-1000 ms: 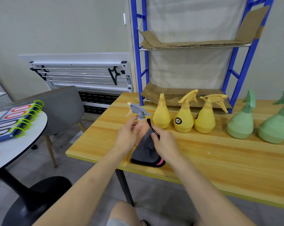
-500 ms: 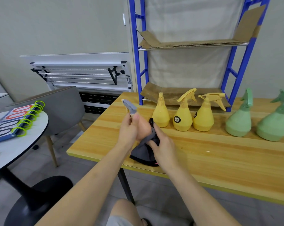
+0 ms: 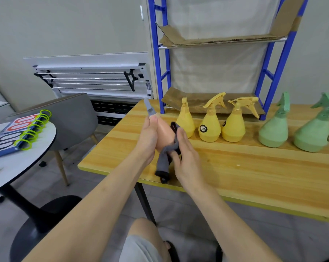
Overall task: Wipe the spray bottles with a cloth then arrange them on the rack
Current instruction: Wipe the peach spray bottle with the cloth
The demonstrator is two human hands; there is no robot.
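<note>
Left grip (image 3: 147, 137) wraps the peach bottle (image 3: 164, 136), fingers curled round its left flank, thumb up at the neck just under the grey trigger head (image 3: 149, 109). Bottle is lifted off the bench (image 3: 235, 176) and tilted, head leaning away to the left.

Right of that grip, the grey cloth (image 3: 166, 157) is pressed to the bottle's right flank by the right grip (image 3: 186, 154): fingers fairly straight along the cloth, thumb pinching it lower down. Cloth tail hangs below both grips to the bench's near edge.

Further right: three yellow bottles (image 3: 210, 125) in a row, then two green bottles (image 3: 273, 129), all upright on the bench. Behind them the blue rack (image 3: 157, 53), cardboard lining its shelves, no bottles on it.

Judged step: wiping the first bottle; five unwiped, nothing racked.

Risks:
- Left grip is one-sided on a smooth tapered body; a hard wipe from the right could push the bottle out leftward, past the bench's left end to the floor.
- Dangling cloth tail could catch the bench edge and get tugged out of the right grip.
- Right elbow or cloth swinging right could knock the nearest yellow bottle, toppling the row since they stand close together.
- Tilted head could drip if the bottle holds liquid; contents cannot be told.
</note>
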